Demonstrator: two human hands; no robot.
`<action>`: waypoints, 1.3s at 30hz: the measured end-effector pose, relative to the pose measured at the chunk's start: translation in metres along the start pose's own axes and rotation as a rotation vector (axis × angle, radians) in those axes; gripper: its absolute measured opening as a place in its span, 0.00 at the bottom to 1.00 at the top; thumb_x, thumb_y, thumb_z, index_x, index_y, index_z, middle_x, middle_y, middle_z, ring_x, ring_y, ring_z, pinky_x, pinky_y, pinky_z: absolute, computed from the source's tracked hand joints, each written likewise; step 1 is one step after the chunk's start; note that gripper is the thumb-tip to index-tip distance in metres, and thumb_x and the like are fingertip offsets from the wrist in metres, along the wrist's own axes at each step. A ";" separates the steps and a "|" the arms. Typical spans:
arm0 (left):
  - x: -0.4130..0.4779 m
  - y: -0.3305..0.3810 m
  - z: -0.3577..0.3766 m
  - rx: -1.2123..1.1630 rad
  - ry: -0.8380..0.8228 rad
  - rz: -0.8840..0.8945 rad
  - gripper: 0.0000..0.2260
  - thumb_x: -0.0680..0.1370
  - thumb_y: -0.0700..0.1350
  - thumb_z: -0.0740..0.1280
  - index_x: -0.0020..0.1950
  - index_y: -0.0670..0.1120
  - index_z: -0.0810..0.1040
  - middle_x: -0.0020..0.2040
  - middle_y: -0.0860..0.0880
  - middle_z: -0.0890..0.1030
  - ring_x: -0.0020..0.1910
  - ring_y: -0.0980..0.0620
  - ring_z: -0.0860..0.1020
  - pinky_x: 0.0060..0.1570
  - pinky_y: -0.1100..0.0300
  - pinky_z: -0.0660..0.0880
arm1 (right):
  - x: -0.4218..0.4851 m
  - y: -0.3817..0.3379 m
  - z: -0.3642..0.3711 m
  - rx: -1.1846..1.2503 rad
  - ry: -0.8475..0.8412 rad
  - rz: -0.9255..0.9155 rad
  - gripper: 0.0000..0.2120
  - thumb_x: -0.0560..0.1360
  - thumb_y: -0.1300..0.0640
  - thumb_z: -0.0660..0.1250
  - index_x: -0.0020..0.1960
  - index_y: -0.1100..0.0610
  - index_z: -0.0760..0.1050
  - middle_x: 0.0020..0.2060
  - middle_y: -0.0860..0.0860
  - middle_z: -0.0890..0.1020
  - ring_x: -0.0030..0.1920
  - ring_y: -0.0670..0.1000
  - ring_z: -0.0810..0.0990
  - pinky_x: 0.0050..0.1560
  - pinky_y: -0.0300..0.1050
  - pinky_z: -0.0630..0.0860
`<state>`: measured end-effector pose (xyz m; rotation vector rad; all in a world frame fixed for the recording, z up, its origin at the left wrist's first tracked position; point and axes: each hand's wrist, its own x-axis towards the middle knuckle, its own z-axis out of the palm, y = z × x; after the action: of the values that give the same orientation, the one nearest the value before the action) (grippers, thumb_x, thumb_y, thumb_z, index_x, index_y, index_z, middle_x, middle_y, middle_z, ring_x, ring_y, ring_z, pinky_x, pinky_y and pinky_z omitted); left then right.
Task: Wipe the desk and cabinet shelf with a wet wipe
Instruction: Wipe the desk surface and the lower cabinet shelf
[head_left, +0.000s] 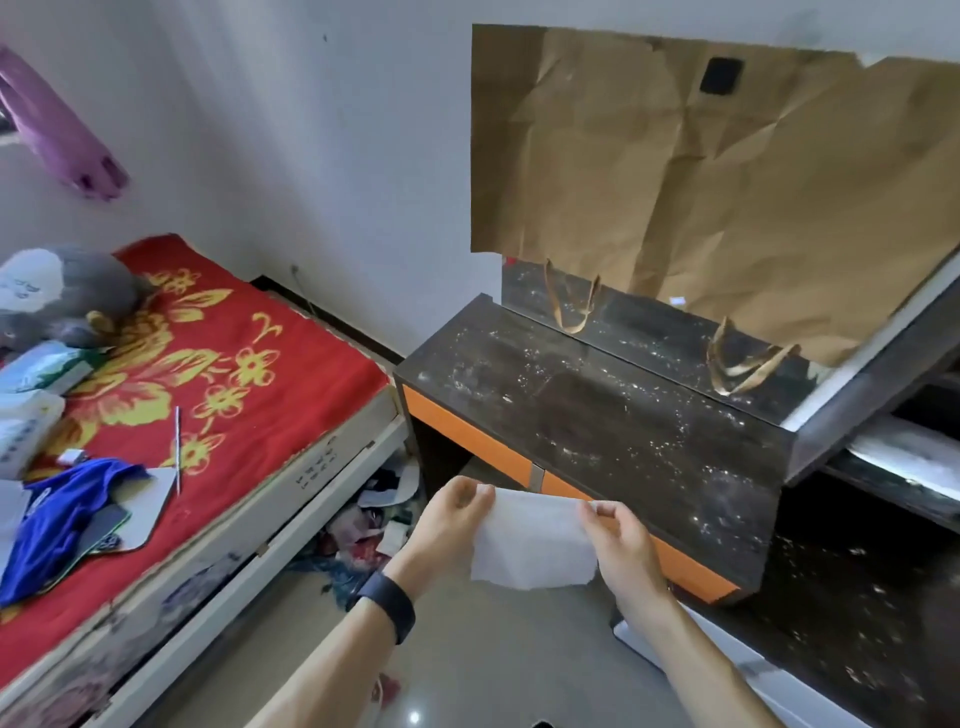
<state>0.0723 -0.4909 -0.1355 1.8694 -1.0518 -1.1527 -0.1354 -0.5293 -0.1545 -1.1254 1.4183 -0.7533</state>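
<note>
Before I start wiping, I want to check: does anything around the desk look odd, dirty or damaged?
Yes. The dark desk top is scattered with white specks and dust. Behind it, a crumpled brown paper bag with a torn upper edge covers the mirror, its two handles hanging down.

home bedroom: bed (218, 395) with floral cover, dusty desk (597, 431).

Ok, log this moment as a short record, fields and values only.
wipe: white, held spread in the air, in front of the desk's front edge
left hand: pinches the wipe's upper left corner
right hand: pinches the wipe's upper right edge
desk: dark top speckled with white dust, wipe not on it
drawers: orange fronts under the top
paper: brown, creased, upright behind the desk
bed: left, red flowered cover
</note>
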 end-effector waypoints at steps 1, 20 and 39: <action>0.007 0.001 -0.002 -0.104 -0.005 -0.052 0.10 0.81 0.55 0.63 0.55 0.50 0.75 0.49 0.53 0.79 0.45 0.56 0.78 0.41 0.61 0.74 | 0.010 0.000 0.006 0.060 -0.013 0.052 0.12 0.75 0.43 0.69 0.52 0.50 0.78 0.50 0.49 0.83 0.51 0.49 0.80 0.51 0.48 0.79; 0.222 -0.019 -0.086 0.541 -0.234 0.233 0.08 0.79 0.48 0.67 0.53 0.46 0.83 0.51 0.51 0.75 0.48 0.57 0.71 0.47 0.67 0.67 | 0.183 -0.051 0.105 -0.626 -0.076 -0.182 0.04 0.73 0.56 0.72 0.43 0.47 0.83 0.43 0.44 0.79 0.45 0.42 0.77 0.45 0.26 0.67; 0.367 -0.067 -0.151 0.033 0.030 -0.321 0.13 0.77 0.55 0.69 0.36 0.49 0.79 0.32 0.55 0.79 0.32 0.56 0.75 0.32 0.64 0.69 | 0.370 -0.085 0.230 -0.446 -0.059 0.045 0.02 0.76 0.52 0.68 0.47 0.49 0.79 0.37 0.39 0.82 0.44 0.45 0.81 0.38 0.32 0.71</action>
<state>0.3314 -0.7677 -0.2695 2.1296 -0.7757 -1.2863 0.1346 -0.8677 -0.2524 -1.4356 1.5995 -0.3739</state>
